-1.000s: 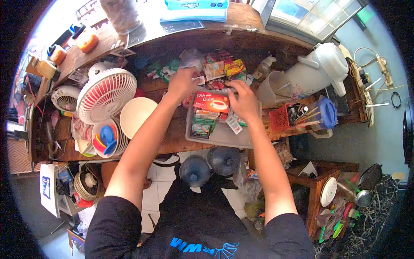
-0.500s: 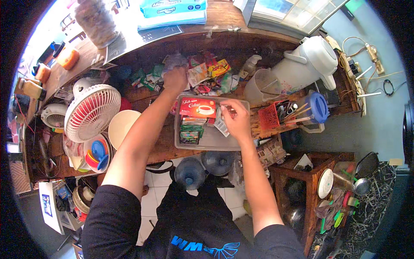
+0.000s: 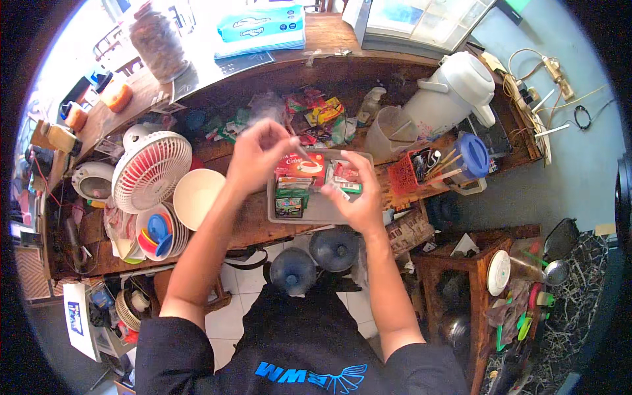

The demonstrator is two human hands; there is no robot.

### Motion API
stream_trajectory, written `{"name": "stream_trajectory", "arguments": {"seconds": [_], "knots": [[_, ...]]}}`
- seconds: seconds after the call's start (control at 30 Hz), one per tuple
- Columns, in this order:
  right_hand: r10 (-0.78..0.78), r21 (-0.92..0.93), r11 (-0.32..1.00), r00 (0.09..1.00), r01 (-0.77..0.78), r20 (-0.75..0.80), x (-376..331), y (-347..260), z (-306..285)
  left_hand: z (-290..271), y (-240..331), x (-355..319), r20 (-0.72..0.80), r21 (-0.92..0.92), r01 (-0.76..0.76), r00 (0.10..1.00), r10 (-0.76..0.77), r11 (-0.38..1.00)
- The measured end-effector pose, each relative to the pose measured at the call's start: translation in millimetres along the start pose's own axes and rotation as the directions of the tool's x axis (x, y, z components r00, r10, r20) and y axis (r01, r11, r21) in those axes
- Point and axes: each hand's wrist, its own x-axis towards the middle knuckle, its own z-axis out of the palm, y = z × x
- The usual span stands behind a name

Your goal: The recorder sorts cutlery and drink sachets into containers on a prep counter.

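My left hand (image 3: 258, 153) is raised above the far left corner of the grey tray (image 3: 316, 212), fingers pinched together on a thin pale stick (image 3: 294, 139) that slants down toward the red sachet box (image 3: 299, 164). Half a second ago this hand was lower and further back, among the loose packets behind the tray; it has since lifted and drawn nearer to me. My right hand (image 3: 355, 192) hovers over the tray's right half, fingers curled narrow around a small white packet (image 3: 337, 191); whether the grip is firm I cannot tell. It has shifted slightly toward the tray's middle since the earlier frame. The tray rests on the wooden counter (image 3: 243, 227), unchanged, holding the red box, green packets (image 3: 291, 197) and red-and-white sachets (image 3: 342, 172). The white fan (image 3: 150, 170) and the bowl (image 3: 196, 196) stand left of it.
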Motion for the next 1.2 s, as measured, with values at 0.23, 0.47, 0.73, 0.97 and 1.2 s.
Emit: {"name": "stream_trajectory", "arguments": {"seconds": [0.23,0.47,0.73,0.97,1.2], "knots": [[0.085,0.139,0.984,0.983,-0.108,0.162,-42,6,5,37,7,-87,0.171,-0.414,0.220,0.972,-0.162,0.883],[0.258,0.092,0.955,0.944,-0.281,0.205,-61,31,22,5,-28,-109,0.085,0.126,0.173,0.979,-0.185,0.977],[0.149,0.029,0.984,0.895,-0.177,0.421,-61,39,53,14,-55,-120,0.015,0.580,-0.013,1.000,0.005,0.815],[0.019,-0.137,0.991,0.994,-0.003,0.111,-60,33,44,15,-62,-115,-0.022,0.835,0.037,0.999,-0.034,0.549],[0.144,-0.122,0.982,0.989,-0.141,0.018,-39,68,11,-29,-94,-14,-0.211,0.892,0.227,0.974,-0.082,0.391]]}}
